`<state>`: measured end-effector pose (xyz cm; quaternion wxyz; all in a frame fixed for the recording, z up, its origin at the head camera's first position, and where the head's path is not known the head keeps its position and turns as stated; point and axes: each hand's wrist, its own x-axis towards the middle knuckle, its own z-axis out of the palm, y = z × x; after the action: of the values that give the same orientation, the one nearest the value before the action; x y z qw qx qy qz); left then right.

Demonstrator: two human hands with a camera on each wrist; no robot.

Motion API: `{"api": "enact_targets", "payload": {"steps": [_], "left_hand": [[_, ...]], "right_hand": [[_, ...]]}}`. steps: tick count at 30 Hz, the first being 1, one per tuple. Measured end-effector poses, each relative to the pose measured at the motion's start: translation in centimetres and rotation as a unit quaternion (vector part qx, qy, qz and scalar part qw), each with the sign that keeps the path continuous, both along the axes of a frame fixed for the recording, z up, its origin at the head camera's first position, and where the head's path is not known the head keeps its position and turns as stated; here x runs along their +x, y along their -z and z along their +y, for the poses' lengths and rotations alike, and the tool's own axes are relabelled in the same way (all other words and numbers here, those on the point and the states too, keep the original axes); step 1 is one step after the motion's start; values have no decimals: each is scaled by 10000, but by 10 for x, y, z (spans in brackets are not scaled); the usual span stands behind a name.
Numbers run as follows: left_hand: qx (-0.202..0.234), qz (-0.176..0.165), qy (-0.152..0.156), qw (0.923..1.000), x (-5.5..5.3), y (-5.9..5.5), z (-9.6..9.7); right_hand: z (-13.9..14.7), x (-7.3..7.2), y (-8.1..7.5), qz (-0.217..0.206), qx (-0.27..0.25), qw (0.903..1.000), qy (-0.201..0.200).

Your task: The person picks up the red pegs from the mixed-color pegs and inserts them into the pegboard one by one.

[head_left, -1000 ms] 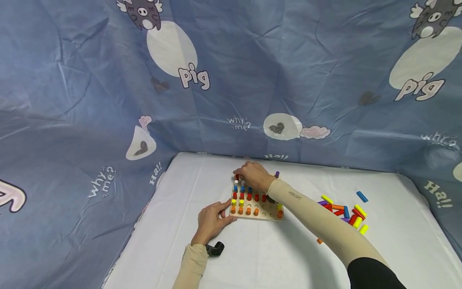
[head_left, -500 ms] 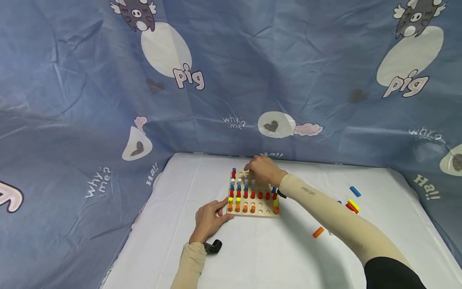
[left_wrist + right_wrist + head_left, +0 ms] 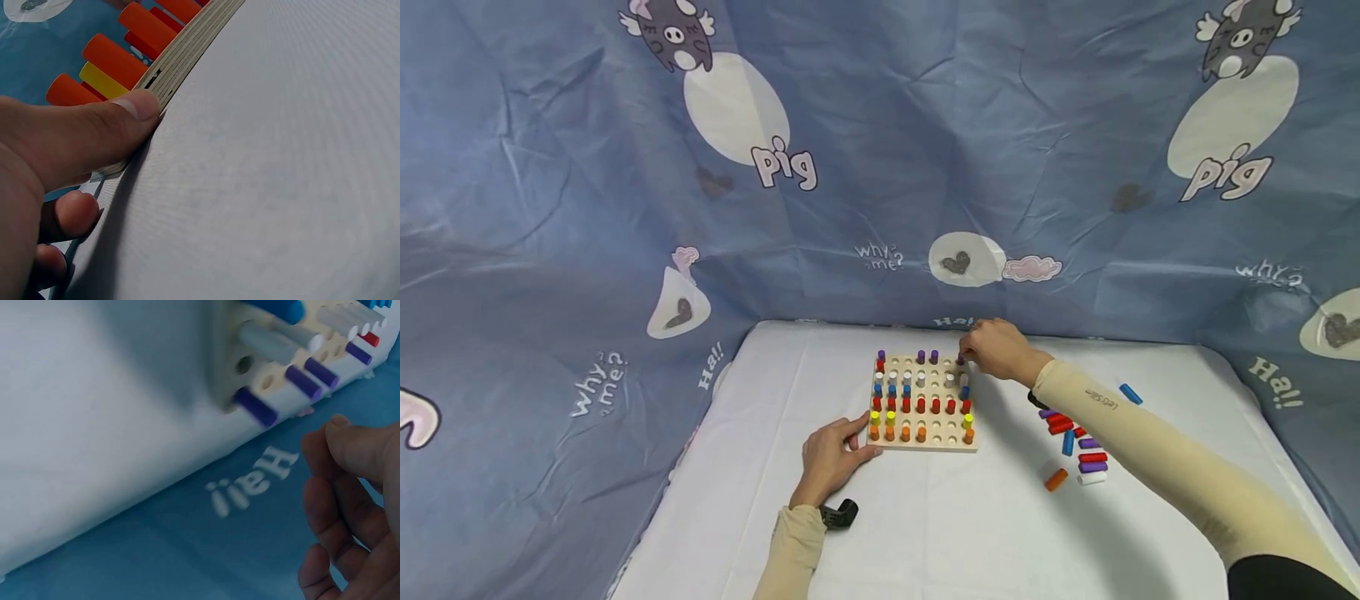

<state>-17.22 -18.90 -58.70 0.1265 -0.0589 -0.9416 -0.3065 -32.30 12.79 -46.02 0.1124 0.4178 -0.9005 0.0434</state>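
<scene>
Pegboard (image 3: 925,423) w/ upright pegs (image 3: 921,406) sits twd worktop's (image 3: 955,525) far edge. L hand (image 3: 831,457) pinches its near-left corner. R hand (image 3: 997,348) is just beside far-right corner's purple peg (image 3: 255,406), fingers loosely bent. Loose pegs (image 3: 1092,457) lie twd right edge. Backdrop (image 3: 850,108) reads "pig", "why me?", "Ha!!"; R sleeve (image 3: 1142,427) approx. "LetsSlim".
</scene>
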Motion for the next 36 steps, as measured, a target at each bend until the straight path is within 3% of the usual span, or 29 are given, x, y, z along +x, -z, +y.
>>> {"api": "enact_targets", "payload": {"steps": [6, 17, 36], "left_hand": [[-20, 84, -4, 10000, -1, -1, 0], [-66, 136, -10, 9999, -3, -4, -1], [-43, 99, -12, 9999, -1, 0, 1]], "right_hand": [[36, 11, -3, -61, -13, 9997, 250], [91, 34, 11, -104, 56, 9991, 399], [139, 67, 35, -922, 183, 9924, 792]]}}
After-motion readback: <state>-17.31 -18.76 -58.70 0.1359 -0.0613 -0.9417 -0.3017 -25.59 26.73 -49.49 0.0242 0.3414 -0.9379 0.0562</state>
